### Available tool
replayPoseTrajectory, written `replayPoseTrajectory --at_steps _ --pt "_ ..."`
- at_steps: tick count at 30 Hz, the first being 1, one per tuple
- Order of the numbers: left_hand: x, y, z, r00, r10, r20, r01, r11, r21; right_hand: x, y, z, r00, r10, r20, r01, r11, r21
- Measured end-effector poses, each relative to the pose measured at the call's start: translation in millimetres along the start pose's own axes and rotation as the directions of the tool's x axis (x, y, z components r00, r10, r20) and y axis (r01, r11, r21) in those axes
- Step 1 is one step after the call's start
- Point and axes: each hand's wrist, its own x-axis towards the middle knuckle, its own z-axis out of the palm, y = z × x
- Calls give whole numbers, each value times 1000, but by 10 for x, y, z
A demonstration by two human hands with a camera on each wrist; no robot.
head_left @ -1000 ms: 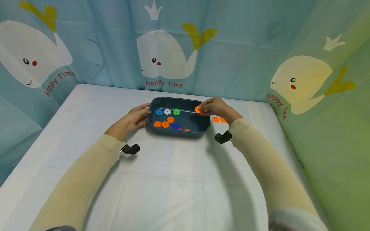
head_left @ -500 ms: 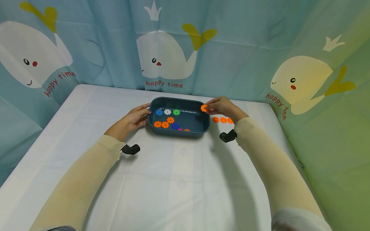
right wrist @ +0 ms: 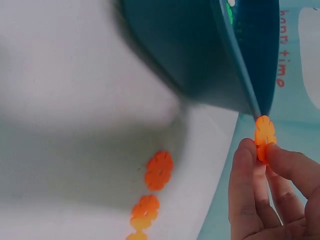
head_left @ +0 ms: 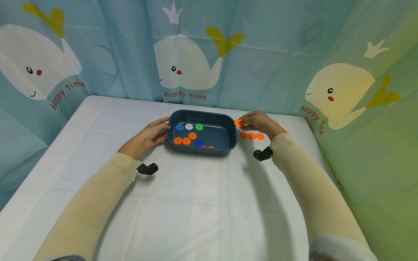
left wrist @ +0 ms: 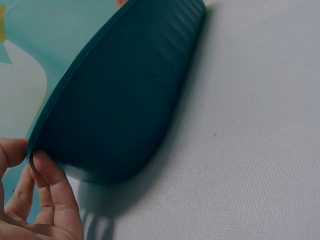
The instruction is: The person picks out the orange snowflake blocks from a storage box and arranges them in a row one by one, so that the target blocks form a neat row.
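Observation:
A dark teal plastic basin (head_left: 225, 133) stands near the far edge of the table. My left hand (head_left: 151, 135) pinches its left rim, thumb inside and fingers outside in the left wrist view, where the basin's outer wall (left wrist: 115, 100) fills much of the picture. Between thumb and fingers my right hand (head_left: 259, 122) holds an orange snowflake disc (right wrist: 265, 137), just outside the basin's right rim. Below that hand, a row of orange snowflake discs (head_left: 252, 136) lies on the table. Inside the basin are several more discs, among them a green disc (head_left: 199, 127) and a white disc (head_left: 189, 127).
A white cloth covers the table (head_left: 196, 203). Behind it and along the right side hangs a curtain (head_left: 274, 65) printed with whales. A small black device (head_left: 147, 169) sticks out from the left wrist, and another black device (head_left: 263, 154) from the right.
My right hand has carried the orange disc rightward from over the basin to outside its right rim. A third disc in the table row has come into view. The left hand stays put.

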Motion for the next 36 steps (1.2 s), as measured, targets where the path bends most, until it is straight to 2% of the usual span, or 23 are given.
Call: replayPoseTrajectory --at_steps 4,11,18,24,31,36 --pt "0 0 6 1000 2 -8 -2 1000 9 -35 31 -46 1000 -5 -3 5 1000 -2" --pt "4 0 6 1000 1 -12 -1 1000 1 -41 103 -164 999 20 -30 -22 998 -66" --pt "-8 6 2 1000 -2 1 2 1000 -2 -22 240 -284 996 64 -56 -63 998 20" --pt "-3 2 -1 1000 -1 2 1 1000 -5 -3 370 -389 989 108 -105 -104 994 40" --pt "-1 1 6 1000 -4 -17 4 1000 -5 -36 486 -492 988 118 -100 -111 991 74" --pt "-5 0 10 999 -11 -32 11 1000 1 -37 550 -536 982 132 -134 -119 987 104"
